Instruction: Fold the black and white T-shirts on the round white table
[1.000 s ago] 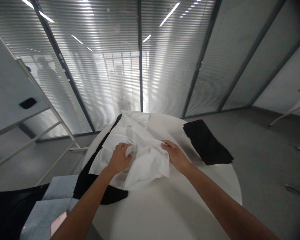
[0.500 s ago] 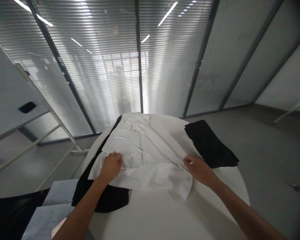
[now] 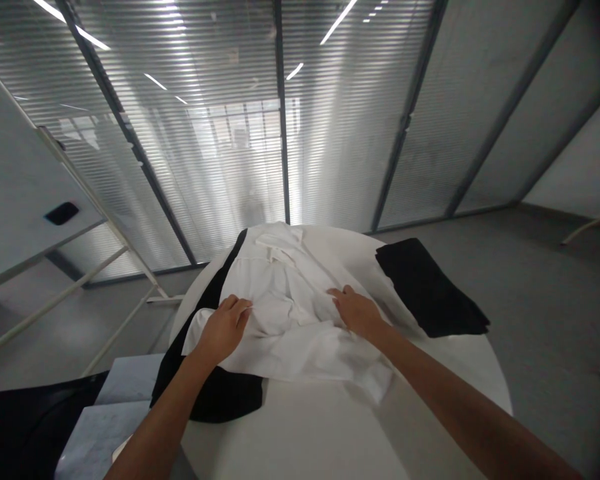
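A rumpled white shirt (image 3: 280,347) lies spread over the round table, its collar-like part toward the far edge. My left hand (image 3: 225,330) is on the shirt's left side, thumb and fingers closed on a bit of the cloth. On the right part of the shirt rests my right hand (image 3: 357,312), its index finger stretched out to the left and the fingers apart. Black cloth (image 3: 235,397) sticks out from under the shirt along the left and near left. The cloth under both palms is hidden.
A folded black garment (image 3: 430,290) lies at the right of the white round table (image 3: 320,433). Grey-white marbled boxes or stools (image 3: 105,427) stand at the lower left. A whiteboard on a stand (image 3: 35,193) is at the left, with a glass partition (image 3: 230,133) behind.
My right hand has left the shirt's right edge and moved left and inward over the cloth. My left hand has shifted slightly; the shirt's middle is more bunched.
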Available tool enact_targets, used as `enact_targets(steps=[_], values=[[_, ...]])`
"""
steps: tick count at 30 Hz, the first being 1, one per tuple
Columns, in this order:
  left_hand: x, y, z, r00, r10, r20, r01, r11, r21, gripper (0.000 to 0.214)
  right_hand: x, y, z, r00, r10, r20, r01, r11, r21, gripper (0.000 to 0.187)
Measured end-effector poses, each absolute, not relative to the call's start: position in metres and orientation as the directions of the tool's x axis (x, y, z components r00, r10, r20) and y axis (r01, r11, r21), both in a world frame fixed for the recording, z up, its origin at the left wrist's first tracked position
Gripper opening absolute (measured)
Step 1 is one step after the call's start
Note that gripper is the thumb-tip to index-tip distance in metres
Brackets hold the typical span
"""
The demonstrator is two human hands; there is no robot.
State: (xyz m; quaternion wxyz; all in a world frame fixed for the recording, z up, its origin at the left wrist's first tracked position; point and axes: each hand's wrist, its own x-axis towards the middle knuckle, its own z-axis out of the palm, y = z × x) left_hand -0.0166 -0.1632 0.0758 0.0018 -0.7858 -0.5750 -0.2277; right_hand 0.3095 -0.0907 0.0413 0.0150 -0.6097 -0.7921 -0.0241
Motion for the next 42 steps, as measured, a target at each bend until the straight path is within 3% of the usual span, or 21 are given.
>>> enact_targets(steps=[7,12,16,19,22,25,28,32,35,40,42], values=[[-0.019,-0.186,0.091,0.308,0.918,0.249,0.876,-0.376,0.301,0.027,0.342,-0.113,0.068,-0.102,0.983,0.150,0.991,0.087,0.104,0.030],[-0.007,-0.210,0.109,0.361,0.921,0.146,0.844,-0.390,0.369,0.029,0.356,-0.137,0.081,-0.011,0.999,0.035,0.996,0.008,0.094,0.025],[0.000,-0.227,0.125,0.404,0.915,0.015,0.828,-0.372,0.420,0.024,0.359,-0.147,0.083,-0.008,0.998,-0.058,0.994,0.015,0.108,0.028],[0.000,-0.226,0.128,0.419,0.907,-0.047,0.820,-0.355,0.449,0.021,0.350,-0.142,0.084,-0.095,0.995,-0.014,0.985,0.096,0.144,0.029],[-0.004,-0.207,0.120,0.375,0.927,0.002,0.850,-0.345,0.398,0.021,0.329,-0.127,0.082,-0.216,0.974,0.073,0.966,0.202,0.159,0.027],[-0.009,-0.175,0.099,0.341,0.932,0.125,0.903,-0.362,0.232,0.033,0.302,-0.107,0.074,-0.292,0.950,0.111,0.953,0.279,0.120,0.032],[-0.007,-0.147,0.076,0.255,0.963,0.091,0.958,-0.264,0.108,0.042,0.279,-0.089,0.060,-0.304,0.943,0.136,0.951,0.293,0.093,0.040],[0.000,-0.131,0.054,0.244,0.969,0.047,0.969,-0.245,0.019,0.028,0.269,-0.074,0.046,-0.253,0.955,0.153,0.967,0.247,0.058,0.046],[0.002,-0.131,0.049,0.225,0.971,0.087,0.974,-0.226,0.005,0.028,0.273,-0.069,0.044,-0.211,0.968,0.138,0.977,0.205,0.055,0.040],[-0.010,-0.135,0.053,0.260,0.962,0.088,0.950,-0.271,0.153,0.026,0.290,-0.071,0.051,-0.198,0.977,0.083,0.970,0.184,0.156,0.040],[-0.015,-0.138,0.054,0.252,0.962,0.104,0.955,-0.265,0.135,0.025,0.295,-0.074,0.052,-0.192,0.978,0.082,0.970,0.176,0.166,0.038]])
